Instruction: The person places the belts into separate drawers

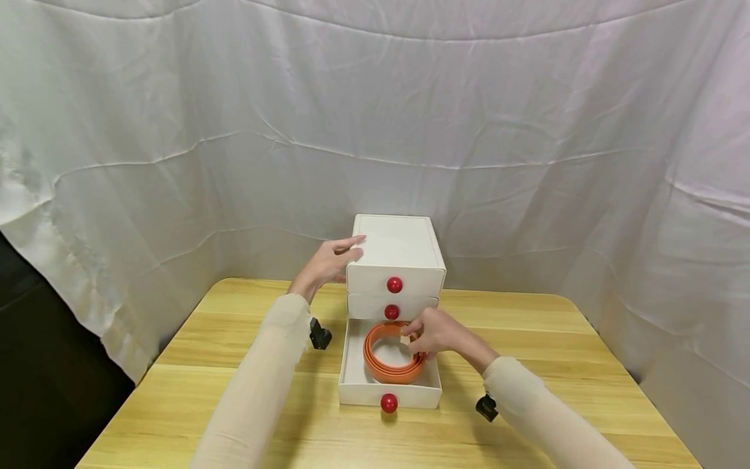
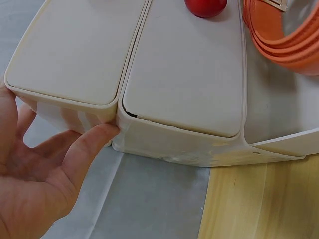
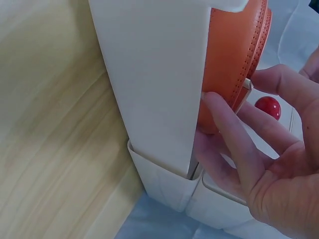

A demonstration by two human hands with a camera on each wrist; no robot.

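Orange belt (image 1: 394,355) rolled up in a ring, lying inside the pulled-out bottom drawer (image 1: 355,378) of a small white drawer box (image 1: 396,251). Right hand (image 1: 436,332) touching the belt's far side with bent fingers (image 3: 227,124). Left hand (image 1: 328,260) spread flat against the box's top corner. All on a wooden counter (image 1: 527,365).
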